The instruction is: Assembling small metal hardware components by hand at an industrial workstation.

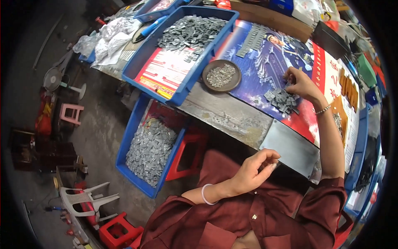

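Over the printed sheet on the bench, my right hand (302, 86) reaches to the far edge of a loose pile of small grey flat pieces (282, 102). Its thumb and fingers are bent together at the pile, and whatever they pinch is hidden. My left hand (252, 171), a pale bangle at its wrist, is held above my lap by the bench's front edge. Its fingers curl toward the thumb; anything between them is too small to make out. Beside it lies a smooth grey metal plate (290, 146). Farther back, grey pieces stand lined up in rows (252, 40).
Left of the sheet sits a round brown dish (224, 90) of tiny metal bits. A blue tray (151, 92) with dark grey pieces rests beyond it. Below, another blue tray (124, 152) holds many light grey pieces, beside a red stool (188, 155). A dark box (330, 39) stands back right.
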A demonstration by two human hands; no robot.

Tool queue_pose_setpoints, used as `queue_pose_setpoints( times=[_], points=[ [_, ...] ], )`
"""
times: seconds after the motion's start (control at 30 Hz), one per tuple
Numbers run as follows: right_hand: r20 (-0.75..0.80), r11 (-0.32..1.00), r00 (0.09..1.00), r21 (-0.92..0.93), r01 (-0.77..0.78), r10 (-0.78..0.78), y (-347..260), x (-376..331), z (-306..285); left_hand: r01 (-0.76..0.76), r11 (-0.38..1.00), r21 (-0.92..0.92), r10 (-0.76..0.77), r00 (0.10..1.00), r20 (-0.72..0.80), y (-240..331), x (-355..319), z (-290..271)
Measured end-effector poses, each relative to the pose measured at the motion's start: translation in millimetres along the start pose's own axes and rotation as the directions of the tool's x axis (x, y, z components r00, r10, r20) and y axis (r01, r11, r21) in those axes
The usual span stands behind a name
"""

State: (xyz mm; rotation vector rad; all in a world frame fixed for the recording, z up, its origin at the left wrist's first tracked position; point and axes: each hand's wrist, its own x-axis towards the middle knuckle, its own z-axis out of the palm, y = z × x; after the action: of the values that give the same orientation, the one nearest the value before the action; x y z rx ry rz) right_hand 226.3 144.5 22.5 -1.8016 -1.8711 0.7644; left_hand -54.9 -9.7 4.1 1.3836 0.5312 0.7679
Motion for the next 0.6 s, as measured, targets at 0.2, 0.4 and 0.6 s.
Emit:
queue_pose_setpoints(
  times=[0.2, 0.4, 0.6],
  points=[
    [-0.003, 1.000, 1.000, 0.013, 0.010, -0.010, -5, 0, -2, 0.003, 1.000, 0.028, -0.002, 1.000, -0.013, 2, 0, 1],
    [-0.184, 0.874, 0.977, 0.450, 0.183, -0.110, -77, -61, -7, 0.037, 0.997, -0.063, -0.043, 0.995, -0.094, -2, 2, -9],
    [-0.139, 0.776, 0.988, 0.614, 0.144, -0.073, -116, -133, 28, -0.059, 0.963, -0.262, 0.009, 0.982, -0.188, 13, 21, -4]
  ],
)
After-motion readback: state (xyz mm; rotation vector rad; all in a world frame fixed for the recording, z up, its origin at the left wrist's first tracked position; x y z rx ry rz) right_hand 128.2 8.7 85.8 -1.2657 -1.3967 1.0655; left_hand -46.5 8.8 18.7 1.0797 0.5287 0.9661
